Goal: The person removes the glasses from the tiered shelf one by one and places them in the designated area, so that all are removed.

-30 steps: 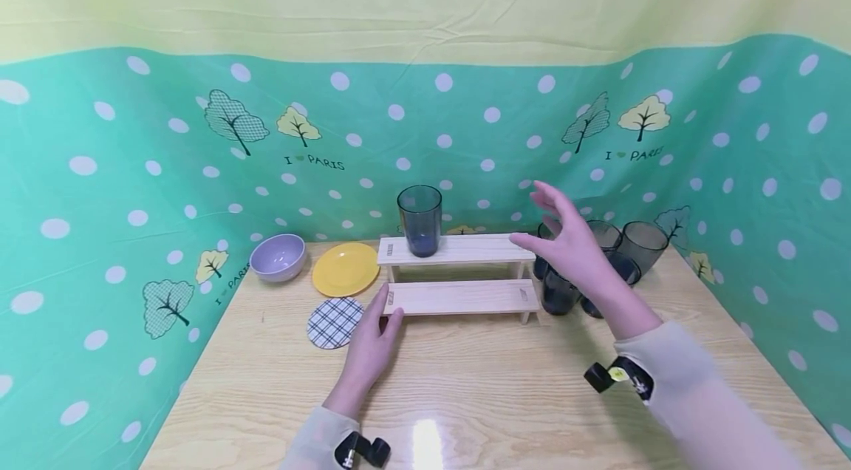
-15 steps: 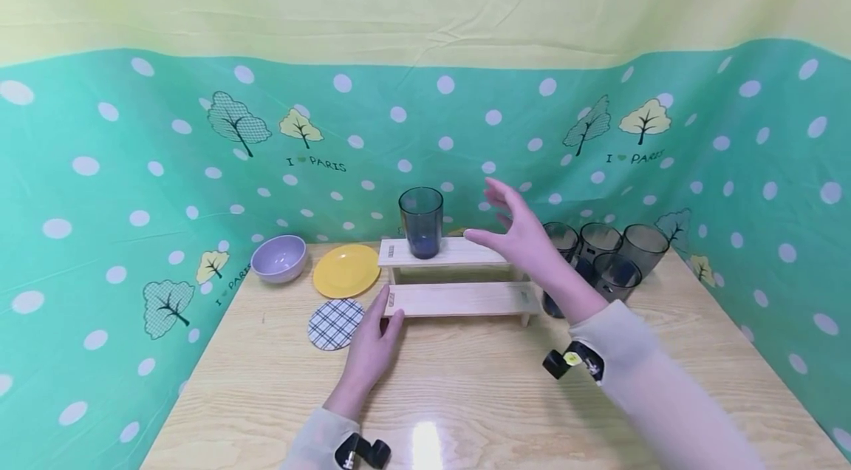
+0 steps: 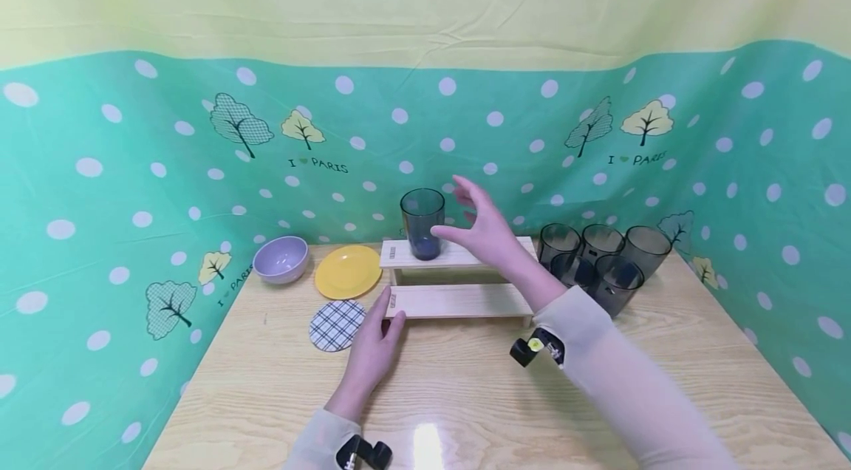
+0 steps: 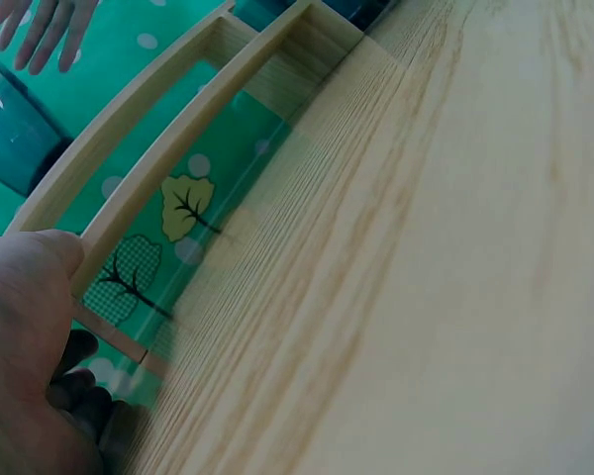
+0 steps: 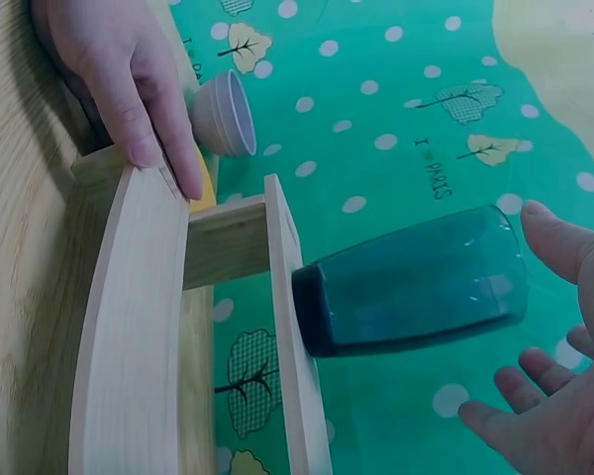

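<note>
A two-tier wooden shelf [image 3: 465, 300] stands on the table, with a dark tinted glass [image 3: 422, 226] upright toward the left of its upper tier. My left hand [image 3: 372, 352] grips the left end of the lower tier; in the right wrist view its thumb and fingers [image 5: 129, 129] lie over that end. Spread in a wide curve, my right hand [image 3: 485, 230] is just right of the glass, thumb tip overlapping it in the head view. The right wrist view has a gap between this hand [image 5: 564, 376] and the glass [image 5: 416, 287].
Several more dark glasses [image 3: 614, 281] stand grouped right of the shelf. To the left are a purple bowl [image 3: 281, 260], a yellow plate [image 3: 348, 272] and a checked round coaster [image 3: 337, 324] on the wooden table [image 3: 465, 396]. A dotted green cloth [image 3: 319, 211] hangs behind.
My right hand has moved left from above the grouped glasses to beside the glass on the upper tier. The left hand has stayed on the shelf's end.
</note>
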Demonstrator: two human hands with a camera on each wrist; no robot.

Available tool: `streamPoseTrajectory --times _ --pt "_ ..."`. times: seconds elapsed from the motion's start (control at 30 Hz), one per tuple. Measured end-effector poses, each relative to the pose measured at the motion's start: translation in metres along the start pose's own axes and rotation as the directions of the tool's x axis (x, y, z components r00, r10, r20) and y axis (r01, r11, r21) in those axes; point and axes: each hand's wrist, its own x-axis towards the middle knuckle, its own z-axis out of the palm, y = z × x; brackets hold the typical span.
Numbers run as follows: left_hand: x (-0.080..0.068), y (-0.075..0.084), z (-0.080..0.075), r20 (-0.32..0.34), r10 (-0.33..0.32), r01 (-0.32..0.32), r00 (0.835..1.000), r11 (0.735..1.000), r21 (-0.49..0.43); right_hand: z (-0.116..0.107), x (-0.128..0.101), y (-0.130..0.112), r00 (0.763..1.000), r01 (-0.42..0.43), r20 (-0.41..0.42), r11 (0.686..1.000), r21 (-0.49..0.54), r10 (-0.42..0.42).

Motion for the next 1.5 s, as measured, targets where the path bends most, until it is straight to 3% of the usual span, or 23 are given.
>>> streamPoseTrajectory --times 0.7,0.93,1.5 --pt "0.0 0.0 0.0 -0.007 0.003 -0.003 1.0 1.0 0.001 0.027 0.021 0.003 0.996 -0.085 0.034 0.996 -0.04 0.086" --pt "0.0 -0.003 0.002 -0.026 0.038 -0.038 0.999 0.999 0.014 0.03 0.021 0.0 0.995 -0.089 0.035 0.993 -0.073 0.092" --pt "0.0 -0.001 0.001 -0.031 0.035 -0.036 0.999 0.999 -0.001 0.034 0.024 0.003 0.993 -0.107 0.037 0.991 -0.085 0.11"
